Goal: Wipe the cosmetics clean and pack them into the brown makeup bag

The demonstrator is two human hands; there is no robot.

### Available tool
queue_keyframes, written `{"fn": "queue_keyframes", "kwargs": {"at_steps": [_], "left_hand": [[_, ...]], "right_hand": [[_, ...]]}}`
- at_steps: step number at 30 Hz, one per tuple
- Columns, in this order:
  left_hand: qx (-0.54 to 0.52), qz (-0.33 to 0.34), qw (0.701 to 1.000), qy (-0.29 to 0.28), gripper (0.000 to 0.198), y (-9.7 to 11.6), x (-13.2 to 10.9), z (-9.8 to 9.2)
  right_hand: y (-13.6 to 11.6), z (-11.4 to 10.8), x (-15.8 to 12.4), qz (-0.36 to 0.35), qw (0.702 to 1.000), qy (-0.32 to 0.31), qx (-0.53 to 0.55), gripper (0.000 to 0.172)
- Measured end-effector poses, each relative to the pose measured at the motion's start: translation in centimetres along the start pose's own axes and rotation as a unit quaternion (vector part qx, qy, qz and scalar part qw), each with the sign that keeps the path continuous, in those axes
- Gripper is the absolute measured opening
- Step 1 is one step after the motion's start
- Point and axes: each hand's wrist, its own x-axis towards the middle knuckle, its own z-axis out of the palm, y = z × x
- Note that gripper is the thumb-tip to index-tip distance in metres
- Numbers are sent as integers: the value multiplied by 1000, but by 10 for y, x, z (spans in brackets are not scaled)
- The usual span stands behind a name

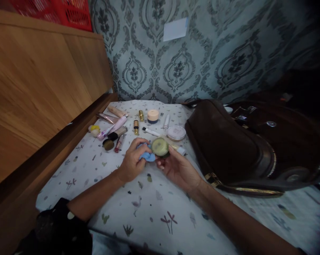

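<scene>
My right hand (177, 168) is closed round a small round jar (160, 147) with a greenish, see-through look and a darker side. My left hand (133, 159) grips a crumpled blue cloth (147, 153), which presses against the jar's left side. Both hands are just above the patterned white table cover. Right behind the jar lie a white tube with a dark tip (150, 131) and a round pale compact (176, 133). Something pale beside my right fingers is partly hidden.
Cosmetic tubes (114, 125) lie in a group at the left, near a dark round pot (108, 144). Gold lipsticks (136, 126) and a peach-lidded jar (153, 115) stand farther back. A large brown leather bag (229, 148) fills the right; a wooden cabinet (48, 67) borders the left.
</scene>
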Motion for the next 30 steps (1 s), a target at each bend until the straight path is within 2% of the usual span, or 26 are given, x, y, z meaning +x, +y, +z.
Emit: {"fn": "queue_keyframes", "kwargs": {"at_steps": [3, 6, 9, 10, 12, 14, 16, 18, 20, 22, 24, 26, 30], "left_hand": [[-92, -73, 993, 20, 27, -6, 5, 0], [-177, -134, 975, 9, 26, -10, 6, 2], [-216, -184, 959, 3, 24, -13, 6, 4], [-211, -191, 959, 4, 23, -14, 7, 4], [-156, -184, 971, 3, 22, -17, 9, 0], [-40, -156, 987, -2, 23, -22, 14, -10], [97, -138, 986, -6, 26, -31, 20, -26], [224, -151, 963, -6, 29, -42, 25, -45], [344, -201, 917, -29, 32, -54, 30, -63], [429, -263, 861, -76, 29, -65, 31, -77], [459, -309, 824, -120, 29, -74, 30, -86], [453, -335, 813, -147, 34, -80, 29, -90], [443, -373, 796, -175, 38, -85, 30, -89]], "right_hand": [[-1, 2, -3, 2, 999, -35, -39, 37], [-6, 3, -4, -37, 990, -31, -132, 38], [-12, 0, -4, -113, 951, 7, -288, 43], [-13, -2, -3, -148, 925, 22, -348, 44], [-13, -7, -2, -222, 852, 52, -471, 45], [-9, -12, 0, -278, 759, 77, -583, 42], [-3, -17, 1, -294, 674, 84, -672, 41], [1, -21, 2, -281, 618, 85, -729, 42], [4, -23, 2, -260, 585, 98, -762, 44], [4, -24, 3, -245, 559, 124, -782, 44], [4, -25, 3, -241, 541, 145, -793, 44], [5, -26, 3, -246, 537, 152, -793, 43], [8, -26, 2, -296, 561, 123, -763, 40]]}}
